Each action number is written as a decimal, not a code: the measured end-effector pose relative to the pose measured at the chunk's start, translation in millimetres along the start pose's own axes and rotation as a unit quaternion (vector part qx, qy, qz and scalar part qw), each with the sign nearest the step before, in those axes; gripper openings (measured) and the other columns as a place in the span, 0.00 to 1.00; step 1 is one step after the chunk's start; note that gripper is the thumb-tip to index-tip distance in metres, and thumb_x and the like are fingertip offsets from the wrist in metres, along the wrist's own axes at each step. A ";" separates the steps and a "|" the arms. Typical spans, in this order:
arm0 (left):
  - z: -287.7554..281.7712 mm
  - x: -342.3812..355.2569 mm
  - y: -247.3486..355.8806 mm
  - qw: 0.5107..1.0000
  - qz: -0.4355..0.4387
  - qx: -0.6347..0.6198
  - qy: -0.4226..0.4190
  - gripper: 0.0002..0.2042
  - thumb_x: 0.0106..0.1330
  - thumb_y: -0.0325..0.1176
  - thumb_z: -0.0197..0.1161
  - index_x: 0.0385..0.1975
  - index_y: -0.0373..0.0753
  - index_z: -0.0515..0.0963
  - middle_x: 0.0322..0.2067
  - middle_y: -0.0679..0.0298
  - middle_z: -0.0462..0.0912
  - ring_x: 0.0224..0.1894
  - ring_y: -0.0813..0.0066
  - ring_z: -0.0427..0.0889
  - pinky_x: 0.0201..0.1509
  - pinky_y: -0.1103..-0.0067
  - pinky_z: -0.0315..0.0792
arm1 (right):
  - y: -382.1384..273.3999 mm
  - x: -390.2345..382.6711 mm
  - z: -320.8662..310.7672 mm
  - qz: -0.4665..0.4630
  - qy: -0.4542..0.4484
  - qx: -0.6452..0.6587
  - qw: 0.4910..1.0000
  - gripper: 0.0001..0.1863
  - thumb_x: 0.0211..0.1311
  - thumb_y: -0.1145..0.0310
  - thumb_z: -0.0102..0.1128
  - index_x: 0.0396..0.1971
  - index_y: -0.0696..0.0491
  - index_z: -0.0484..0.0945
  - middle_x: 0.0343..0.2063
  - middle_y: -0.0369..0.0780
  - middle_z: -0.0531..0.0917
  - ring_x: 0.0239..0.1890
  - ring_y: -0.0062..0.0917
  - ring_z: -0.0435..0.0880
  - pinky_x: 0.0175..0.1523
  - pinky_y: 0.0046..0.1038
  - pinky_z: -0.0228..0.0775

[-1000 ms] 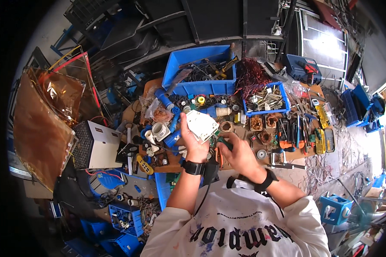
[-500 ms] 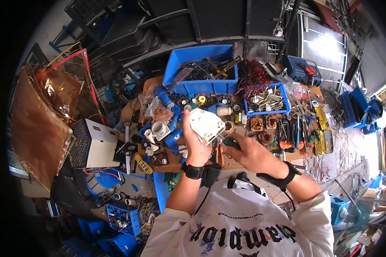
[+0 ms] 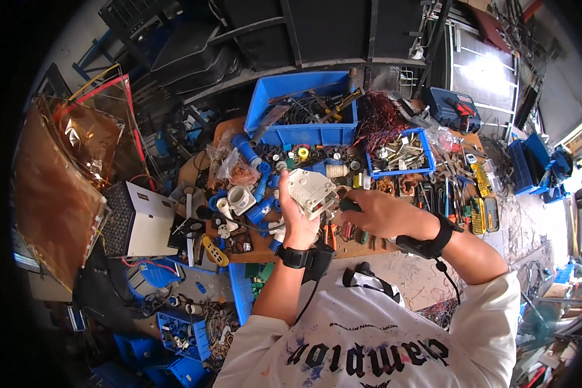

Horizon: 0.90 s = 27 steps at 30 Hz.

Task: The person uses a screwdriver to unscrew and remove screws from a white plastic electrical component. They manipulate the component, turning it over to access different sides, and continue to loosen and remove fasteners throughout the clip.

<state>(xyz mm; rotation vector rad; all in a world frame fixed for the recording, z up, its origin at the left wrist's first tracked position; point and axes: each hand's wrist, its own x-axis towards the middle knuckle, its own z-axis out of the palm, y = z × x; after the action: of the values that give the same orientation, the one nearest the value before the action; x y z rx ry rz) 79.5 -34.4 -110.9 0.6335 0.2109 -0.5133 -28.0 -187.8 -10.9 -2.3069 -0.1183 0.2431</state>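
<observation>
"While the left hand [image 3: 297,223] props up the flat white housing [image 3: 310,187], what is its grip like?"

"Its thumb stands along the left edge and the palm is behind, so the piece is gripped between them, raised above the desk [image 3: 260,251]."

"And the right hand [image 3: 383,213]?"

"Its fingers are curled round a green-handled tool [image 3: 350,205], pinching it just beside the housing's lower right corner. I cannot tell whether the tip touches."

"What lies behind them?"

"A big blue bin [image 3: 301,134] of metal odds and ends, with a smaller blue tray [image 3: 404,172] of metal pieces to its right, and a spool of pale twine [image 3: 336,171] just beyond the housing."

"Anything to the left?"

"A white pipe fitting [image 3: 240,199] among blue ones, and nearer the front edge a long yellow piece [image 3: 214,251], tilted."
</observation>
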 end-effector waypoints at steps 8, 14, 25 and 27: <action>1.1 -8.4 -6.8 1.000 -0.023 0.000 0.009 0.21 0.65 0.57 0.54 0.38 0.42 0.75 0.32 0.60 0.82 0.33 0.62 0.84 0.35 0.66 0.80 | 18.5 18.3 -4.4 0.021 -0.068 -0.042 0.997 0.20 0.60 0.59 0.55 0.38 0.64 0.74 0.25 0.52 0.82 0.30 0.45 0.83 0.38 0.41 0.71; -13.0 -3.5 -18.5 0.999 -0.040 0.023 0.025 0.23 0.65 0.58 0.53 0.38 0.41 0.75 0.33 0.61 0.82 0.34 0.64 0.83 0.37 0.69 0.80 | 19.4 30.5 -15.6 0.077 -0.143 -0.055 0.985 0.19 0.62 0.60 0.55 0.43 0.61 0.76 0.17 0.46 0.79 0.18 0.34 0.78 0.25 0.36 0.68; -23.1 1.2 -25.1 0.998 -0.047 0.014 0.030 0.24 0.66 0.58 0.53 0.40 0.40 0.76 0.33 0.60 0.82 0.35 0.63 0.83 0.37 0.65 0.80 | 0.7 35.8 -36.7 0.193 -0.207 0.014 0.959 0.14 0.63 0.62 0.56 0.38 0.59 0.78 0.11 0.34 0.71 0.11 0.19 0.69 0.15 0.26 0.57; -28.0 4.7 -27.4 0.998 -0.056 0.017 0.030 0.25 0.66 0.59 0.52 0.40 0.39 0.76 0.33 0.60 0.82 0.35 0.62 0.83 0.37 0.64 0.80 | 6.7 40.3 -34.5 0.178 -0.219 -0.001 0.959 0.14 0.62 0.63 0.56 0.37 0.59 0.78 0.12 0.34 0.71 0.11 0.18 0.68 0.14 0.25 0.56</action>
<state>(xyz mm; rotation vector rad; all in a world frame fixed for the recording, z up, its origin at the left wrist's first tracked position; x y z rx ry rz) 68.4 -37.9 -148.5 0.6725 0.2969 -0.6073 18.8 -210.6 1.6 -2.2274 0.0767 0.9368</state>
